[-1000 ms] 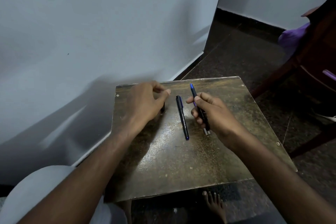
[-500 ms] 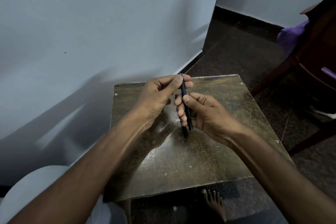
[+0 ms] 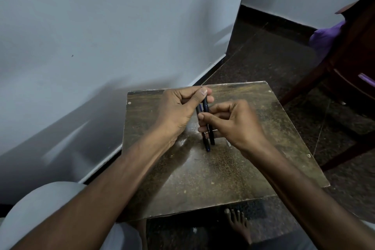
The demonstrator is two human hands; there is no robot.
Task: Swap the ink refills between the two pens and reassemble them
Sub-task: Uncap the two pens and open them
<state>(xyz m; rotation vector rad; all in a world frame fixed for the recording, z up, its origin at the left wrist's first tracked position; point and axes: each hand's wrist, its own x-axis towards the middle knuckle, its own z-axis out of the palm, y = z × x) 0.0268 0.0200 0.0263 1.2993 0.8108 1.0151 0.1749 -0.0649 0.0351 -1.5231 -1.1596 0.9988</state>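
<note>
Above a small worn brown table (image 3: 182,178), both hands hold one dark pen (image 3: 209,126) nearly upright. My left hand (image 3: 178,111) pinches its upper end between thumb and fingers. My right hand (image 3: 233,124) curls its fingers and thumb round the barrel lower down. The second dark pen (image 3: 206,145) lies on the table just left of and beneath the held one, mostly hidden by my hands. No refill shows outside either pen.
A pale wall runs along the left, close to the table's left edge. A dark wooden chair (image 3: 353,71) with a purple cloth (image 3: 324,38) stands at the right. A bare foot (image 3: 237,223) rests on the floor below the table's front edge.
My right hand has lifted the right-hand pen off the table and brought it left over the other pen. My left hand has come up from the table and taken its top end.
</note>
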